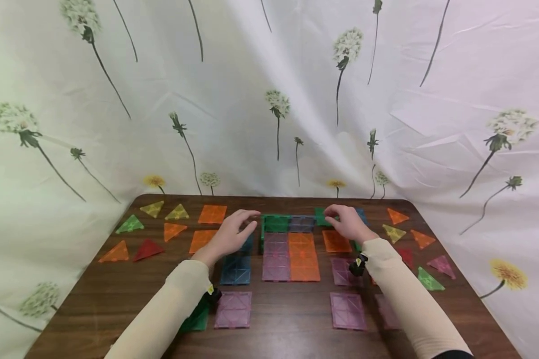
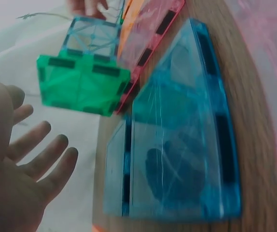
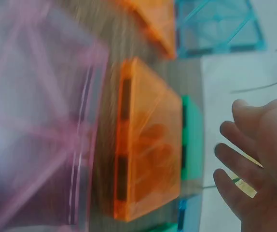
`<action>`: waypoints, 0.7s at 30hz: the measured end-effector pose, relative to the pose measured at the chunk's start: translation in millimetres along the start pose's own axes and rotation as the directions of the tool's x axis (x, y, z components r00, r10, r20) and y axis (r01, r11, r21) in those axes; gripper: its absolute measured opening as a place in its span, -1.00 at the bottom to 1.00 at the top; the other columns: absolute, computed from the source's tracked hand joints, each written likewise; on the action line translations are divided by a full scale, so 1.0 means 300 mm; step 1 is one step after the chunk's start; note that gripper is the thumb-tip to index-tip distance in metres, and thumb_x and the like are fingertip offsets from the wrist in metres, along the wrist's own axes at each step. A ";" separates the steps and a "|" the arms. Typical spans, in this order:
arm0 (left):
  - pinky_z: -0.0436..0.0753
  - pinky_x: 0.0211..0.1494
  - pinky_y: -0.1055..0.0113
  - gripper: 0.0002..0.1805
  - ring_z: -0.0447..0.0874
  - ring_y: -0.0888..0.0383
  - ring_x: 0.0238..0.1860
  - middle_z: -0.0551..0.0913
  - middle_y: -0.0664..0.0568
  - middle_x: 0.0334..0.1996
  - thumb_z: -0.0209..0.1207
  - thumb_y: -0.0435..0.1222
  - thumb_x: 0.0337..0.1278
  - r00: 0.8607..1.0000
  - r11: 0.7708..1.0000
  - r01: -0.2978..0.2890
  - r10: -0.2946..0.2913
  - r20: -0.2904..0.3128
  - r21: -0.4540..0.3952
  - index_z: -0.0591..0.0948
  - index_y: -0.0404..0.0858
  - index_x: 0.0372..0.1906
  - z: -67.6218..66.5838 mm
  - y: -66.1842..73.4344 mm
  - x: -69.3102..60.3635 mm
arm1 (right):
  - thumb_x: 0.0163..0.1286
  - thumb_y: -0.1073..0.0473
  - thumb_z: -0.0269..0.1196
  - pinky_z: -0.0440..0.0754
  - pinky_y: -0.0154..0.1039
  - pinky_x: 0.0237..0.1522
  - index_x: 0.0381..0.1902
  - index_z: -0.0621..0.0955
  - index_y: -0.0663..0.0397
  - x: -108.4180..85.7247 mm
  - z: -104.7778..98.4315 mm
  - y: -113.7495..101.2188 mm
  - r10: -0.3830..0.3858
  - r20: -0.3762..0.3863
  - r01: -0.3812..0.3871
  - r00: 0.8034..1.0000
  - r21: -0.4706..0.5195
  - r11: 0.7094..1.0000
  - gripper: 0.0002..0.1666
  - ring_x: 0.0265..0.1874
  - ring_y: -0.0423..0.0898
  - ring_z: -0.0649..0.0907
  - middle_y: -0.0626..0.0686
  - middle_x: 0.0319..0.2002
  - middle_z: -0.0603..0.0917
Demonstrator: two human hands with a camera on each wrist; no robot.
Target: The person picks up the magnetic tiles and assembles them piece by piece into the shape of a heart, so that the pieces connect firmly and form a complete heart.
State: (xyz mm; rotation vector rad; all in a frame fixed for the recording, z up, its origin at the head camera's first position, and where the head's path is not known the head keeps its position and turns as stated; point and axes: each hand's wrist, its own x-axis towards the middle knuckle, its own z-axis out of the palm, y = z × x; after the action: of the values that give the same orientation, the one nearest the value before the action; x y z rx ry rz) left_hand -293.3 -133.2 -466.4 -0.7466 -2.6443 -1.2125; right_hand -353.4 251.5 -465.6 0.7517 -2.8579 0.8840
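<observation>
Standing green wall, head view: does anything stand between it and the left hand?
Nothing visible does: only open air separates the left hand from the standing green wall. The flat blue tiles lie lower, on the table.

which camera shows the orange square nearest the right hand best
The right wrist view: the orange square sits near its middle, large and uncovered, though slightly blurred. The head view shows it much smaller, just below the right hand. I cannot make it out in the left wrist view.
</observation>
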 end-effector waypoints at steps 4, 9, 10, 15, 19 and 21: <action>0.66 0.19 -0.11 -0.59 0.67 -0.05 0.09 0.61 -0.19 0.25 0.08 -0.22 0.64 0.999 1.000 -0.006 0.005 -0.039 -0.008 0.56 -0.26 0.40 -0.042 -0.017 -0.034 | 0.57 0.26 0.25 0.56 0.27 0.25 0.32 0.57 0.37 0.022 0.007 0.043 0.023 0.067 -0.017 0.997 -0.087 0.996 -0.55 0.27 0.32 0.59 0.34 0.27 0.62; 0.67 0.15 -0.13 -0.63 0.67 -0.07 0.07 0.65 -0.21 0.20 0.11 -0.26 0.62 0.994 1.000 0.016 -0.014 -0.107 0.016 0.59 -0.25 0.36 -0.091 -0.062 -0.071 | 0.58 0.27 0.24 0.41 0.30 0.40 0.49 0.40 0.40 0.048 0.016 0.069 0.060 0.184 -0.030 0.981 -0.163 0.986 -0.38 0.43 0.37 0.43 0.41 0.44 0.44; 0.67 0.15 -0.14 -0.63 0.67 -0.09 0.08 0.66 -0.22 0.19 0.12 -0.27 0.61 0.992 0.999 0.028 -0.024 -0.122 0.026 0.59 -0.26 0.35 -0.103 -0.074 -0.075 | 0.58 0.28 0.23 0.39 0.30 0.42 0.51 0.38 0.40 0.052 0.016 0.067 0.063 0.204 -0.027 0.977 -0.175 0.984 -0.36 0.45 0.38 0.41 0.42 0.46 0.42; 0.61 0.21 -0.20 -0.58 0.62 -0.25 0.20 0.63 -0.28 0.23 0.18 -0.32 0.54 0.982 0.986 0.123 -0.105 -0.158 0.113 0.55 -0.34 0.38 -0.171 -0.160 -0.083 | 0.58 0.31 0.22 0.30 0.33 0.46 0.56 0.30 0.40 0.077 0.017 0.063 0.072 0.261 -0.013 0.963 -0.221 0.975 -0.31 0.51 0.43 0.29 0.48 0.52 0.28; 0.48 0.34 -0.29 -0.51 0.50 -0.34 0.32 0.57 -0.36 0.31 0.18 -0.32 0.53 0.977 0.957 0.195 -0.170 -0.130 0.216 0.48 -0.41 0.42 -0.213 -0.225 -0.064 | 0.56 0.32 0.24 0.33 0.33 0.45 0.56 0.29 0.39 0.090 0.010 0.067 0.065 0.266 0.001 0.962 -0.239 0.971 -0.29 0.48 0.43 0.34 0.48 0.49 0.34; 0.42 0.40 -0.31 -0.49 0.45 -0.37 0.37 0.52 -0.38 0.36 0.17 -0.30 0.54 0.978 0.940 0.205 -0.184 -0.101 0.273 0.45 -0.43 0.45 -0.224 -0.248 -0.052 | 0.54 0.32 0.26 0.37 0.32 0.41 0.56 0.30 0.38 0.094 0.010 0.067 0.076 0.262 -0.012 0.962 -0.237 0.971 -0.27 0.44 0.42 0.38 0.48 0.46 0.37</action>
State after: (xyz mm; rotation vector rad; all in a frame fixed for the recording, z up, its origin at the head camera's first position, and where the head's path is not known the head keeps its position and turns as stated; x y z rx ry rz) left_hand -321.7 -229.9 -476.7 -0.3927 -2.7966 -0.8506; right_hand -387.2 252.0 -473.0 0.8396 -3.1502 0.4638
